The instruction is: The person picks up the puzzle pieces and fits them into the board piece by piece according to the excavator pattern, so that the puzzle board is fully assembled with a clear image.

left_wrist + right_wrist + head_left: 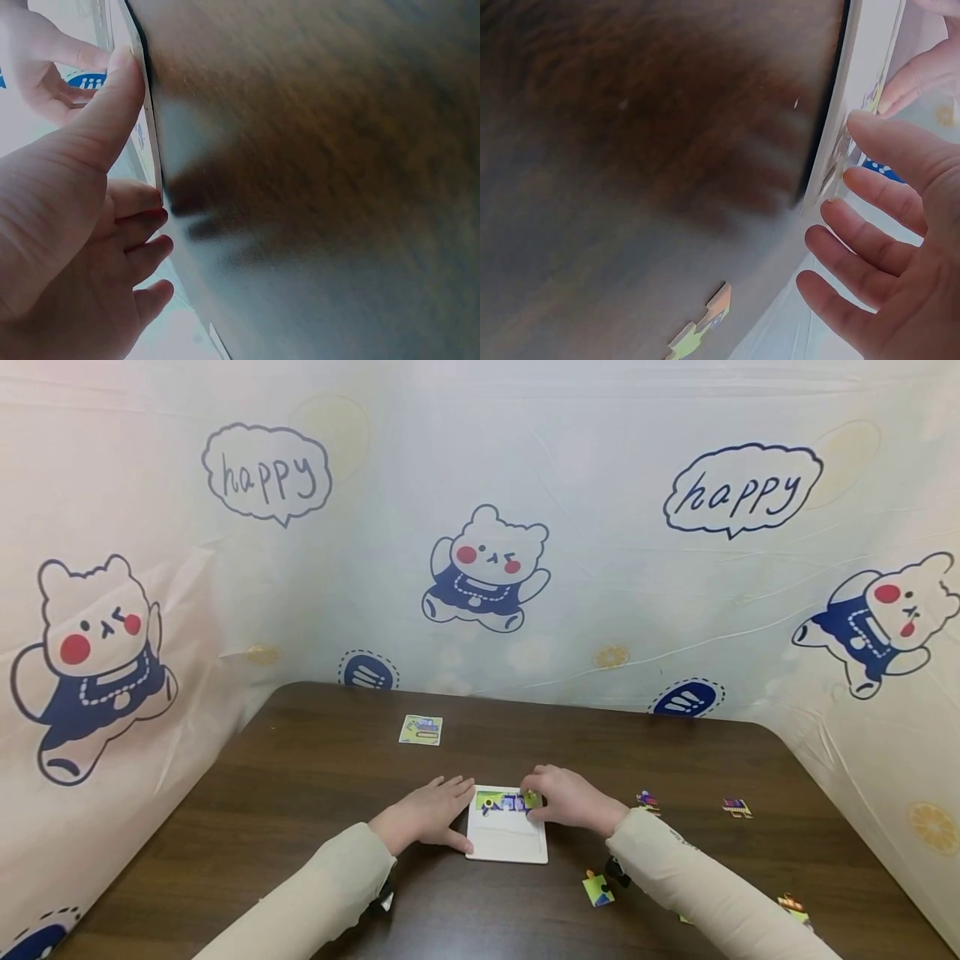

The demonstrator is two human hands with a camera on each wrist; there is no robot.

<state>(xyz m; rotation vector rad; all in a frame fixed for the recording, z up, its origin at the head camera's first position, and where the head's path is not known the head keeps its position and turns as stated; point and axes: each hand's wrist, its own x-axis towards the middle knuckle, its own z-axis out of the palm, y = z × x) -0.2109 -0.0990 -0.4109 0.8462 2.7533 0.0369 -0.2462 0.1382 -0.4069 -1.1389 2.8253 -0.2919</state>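
A white puzzle tray (506, 843) lies on the table, with joined jigsaw pieces (491, 802) in green and purple along its far side. My left hand (431, 814) rests at the tray's left edge. Its thumb and forefinger touch that edge, with the fingers fairly straight. At the far right corner, my right hand (570, 797) has its thumb and forefinger about a jigsaw piece (532, 799) and pinches it; the fingers partly cover this piece. The other fingers of the right hand (885, 247) are spread, clear of the tray.
Loose jigsaw pieces lie on the right: one piece (598, 888) near the right sleeve, another (737, 808) farther right, one (647, 802) behind the wrist and one (792, 907) near the forearm. A square picture card (421, 730) lies at the back. Printed cloth (600, 568) surrounds the table (300, 760).
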